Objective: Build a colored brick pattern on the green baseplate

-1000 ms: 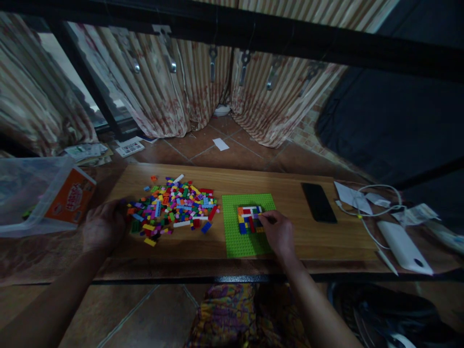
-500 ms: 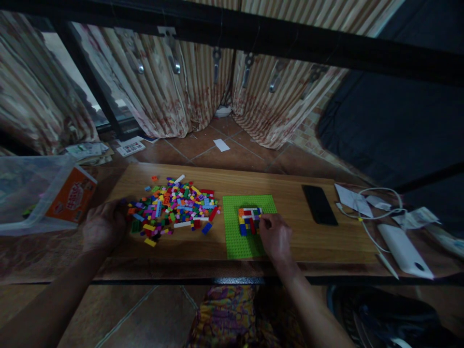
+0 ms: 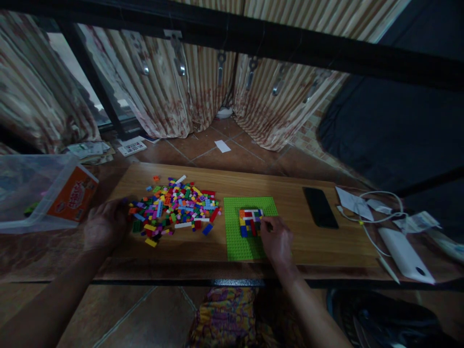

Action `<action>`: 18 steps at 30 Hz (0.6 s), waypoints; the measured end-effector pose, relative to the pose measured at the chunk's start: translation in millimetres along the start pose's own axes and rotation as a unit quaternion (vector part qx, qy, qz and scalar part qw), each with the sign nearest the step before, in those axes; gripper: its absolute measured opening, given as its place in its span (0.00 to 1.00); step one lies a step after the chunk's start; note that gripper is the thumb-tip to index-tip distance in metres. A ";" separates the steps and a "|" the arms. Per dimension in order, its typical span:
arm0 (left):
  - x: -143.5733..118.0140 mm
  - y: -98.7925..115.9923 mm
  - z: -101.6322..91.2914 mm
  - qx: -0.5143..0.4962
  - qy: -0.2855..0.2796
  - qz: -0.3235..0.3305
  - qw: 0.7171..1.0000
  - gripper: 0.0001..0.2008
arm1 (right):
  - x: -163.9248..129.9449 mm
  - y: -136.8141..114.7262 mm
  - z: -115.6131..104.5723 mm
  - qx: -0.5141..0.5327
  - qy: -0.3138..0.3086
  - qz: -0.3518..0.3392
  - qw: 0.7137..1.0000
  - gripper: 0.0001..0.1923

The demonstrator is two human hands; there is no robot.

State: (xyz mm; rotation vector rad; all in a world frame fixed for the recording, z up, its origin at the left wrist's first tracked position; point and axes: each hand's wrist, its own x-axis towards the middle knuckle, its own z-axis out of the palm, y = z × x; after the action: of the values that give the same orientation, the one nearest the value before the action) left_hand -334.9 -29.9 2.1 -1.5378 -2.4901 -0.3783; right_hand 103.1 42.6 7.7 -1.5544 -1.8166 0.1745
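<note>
A heap of small coloured building bricks (image 3: 181,205) is spread over the left half of the wooden board. My left hand (image 3: 105,224) lies at the heap's left edge, its fingers in shadow and partly hidden, so their grip does not show. On a green studded baseplate (image 3: 234,246) stands a low block of joined bricks (image 3: 249,224) in red, white, blue and yellow. My right hand (image 3: 277,239) is at the right side of that block, fingers curled into a pinch. Whatever lies between those fingertips is hidden.
A black phone (image 3: 321,207) lies right of the baseplate. Farther right are a white cable (image 3: 373,241), a white power bank (image 3: 406,256) and papers (image 3: 353,203). A clear plastic box (image 3: 36,193) with an orange label stands at left. Curtains (image 3: 203,96) hang behind.
The view has shifted very slightly. Both hands stay at about the same places, left at the heap and right at the brick block.
</note>
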 end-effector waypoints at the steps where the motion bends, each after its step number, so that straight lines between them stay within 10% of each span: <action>1: -0.2 -0.4 0.4 -0.001 0.001 0.001 1.000 0.21 | -0.2 -0.2 -0.4 0.000 -0.001 -0.002 1.000 0.11; 18: -0.4 3.2 -1.9 -0.003 -0.008 -0.006 1.000 0.23 | -1.4 -1.4 -3.8 -0.010 -0.006 0.022 1.000 0.11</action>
State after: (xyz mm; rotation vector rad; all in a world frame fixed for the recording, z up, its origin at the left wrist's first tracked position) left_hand -331.8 -29.5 4.1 -1.5345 -2.5151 -0.3781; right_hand 104.2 39.7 10.6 -1.6109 -1.8001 0.1882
